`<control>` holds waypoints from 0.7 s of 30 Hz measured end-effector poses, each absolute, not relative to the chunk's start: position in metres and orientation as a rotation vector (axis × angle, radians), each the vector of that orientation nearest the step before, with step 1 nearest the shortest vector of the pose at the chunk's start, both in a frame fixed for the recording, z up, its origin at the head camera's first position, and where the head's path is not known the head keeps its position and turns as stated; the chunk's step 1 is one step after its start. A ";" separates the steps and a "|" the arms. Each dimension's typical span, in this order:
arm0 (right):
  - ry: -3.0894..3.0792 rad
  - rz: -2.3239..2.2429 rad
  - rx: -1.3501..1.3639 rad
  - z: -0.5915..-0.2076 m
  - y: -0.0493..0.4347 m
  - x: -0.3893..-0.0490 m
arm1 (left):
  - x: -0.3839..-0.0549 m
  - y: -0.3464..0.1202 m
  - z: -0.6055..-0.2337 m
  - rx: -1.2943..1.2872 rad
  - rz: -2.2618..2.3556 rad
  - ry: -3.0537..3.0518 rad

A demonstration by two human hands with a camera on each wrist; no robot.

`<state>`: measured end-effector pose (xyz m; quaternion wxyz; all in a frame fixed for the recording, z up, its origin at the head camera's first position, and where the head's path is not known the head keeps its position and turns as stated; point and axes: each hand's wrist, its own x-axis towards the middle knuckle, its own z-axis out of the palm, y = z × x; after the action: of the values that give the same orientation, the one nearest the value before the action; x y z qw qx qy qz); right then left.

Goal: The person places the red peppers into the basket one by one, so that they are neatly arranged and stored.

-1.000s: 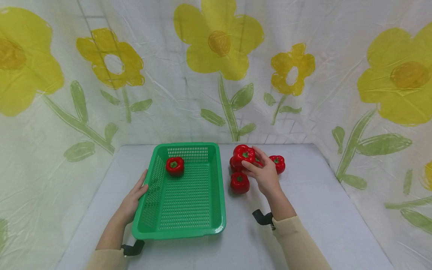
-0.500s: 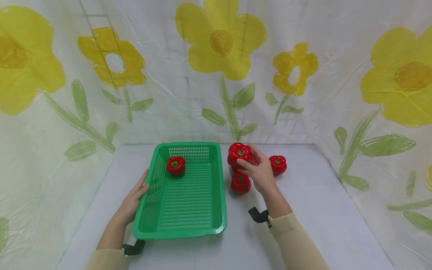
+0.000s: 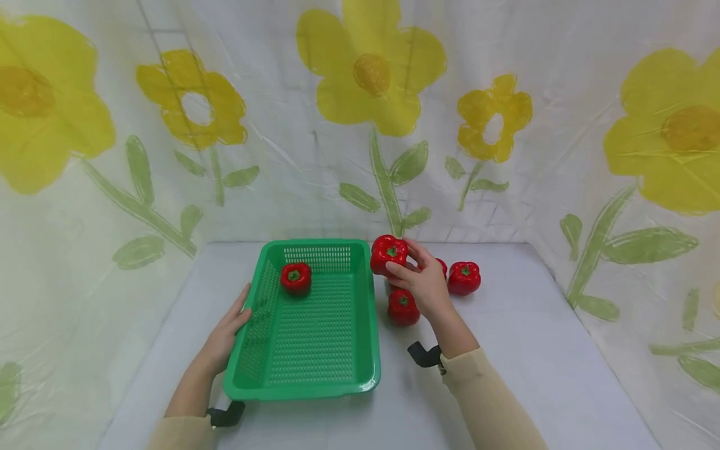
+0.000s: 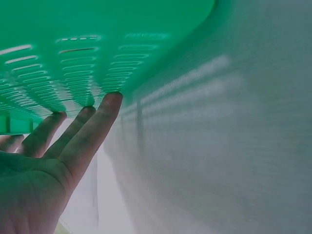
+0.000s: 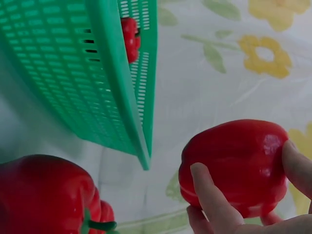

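My right hand holds a red bell pepper in the air, its green stem facing up and its near edge overlapping the basket's right rim in the head view. Fingers and thumb wrap the pepper's sides in the right wrist view. A green plastic basket with slotted walls stands at the left, with one red bell pepper inside near its back left corner. My left hand lies along the basket's left side. In the left wrist view its fairly straight fingers touch the slotted wall from outside.
Right of the basket sit more red bell peppers: one in front, one farther right, and another partly hidden behind my right hand. They stand on a white-covered table. A flower-printed curtain closes off the back and sides.
My right hand has moved left with the bell pepper, from over the other peppers to beside the basket's right rim. The left hand stays at the basket.
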<state>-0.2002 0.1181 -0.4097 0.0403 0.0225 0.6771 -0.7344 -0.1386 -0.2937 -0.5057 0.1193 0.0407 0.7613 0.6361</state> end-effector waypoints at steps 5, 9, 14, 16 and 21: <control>2.053 -2.261 0.044 -0.407 0.113 -0.205 | -0.140 -0.292 -0.504 0.102 1.873 2.227; 2.010 -2.290 0.035 -0.405 0.106 -0.208 | -0.139 -0.293 -0.503 0.094 1.874 2.221; 1.964 -2.341 0.004 -0.403 0.096 -0.211 | -0.138 -0.293 -0.504 0.097 1.870 2.226; 1.955 -2.352 0.003 -0.402 0.093 -0.213 | -0.138 -0.293 -0.504 0.101 1.870 2.226; 1.935 -2.349 0.023 -0.401 0.087 -0.215 | -0.139 -0.293 -0.505 0.114 1.879 2.217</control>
<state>-0.2153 0.0866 -0.4006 0.0491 0.0077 0.6351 -0.7708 -0.1390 -0.2933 -0.5051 0.1166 0.0389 0.7570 0.6417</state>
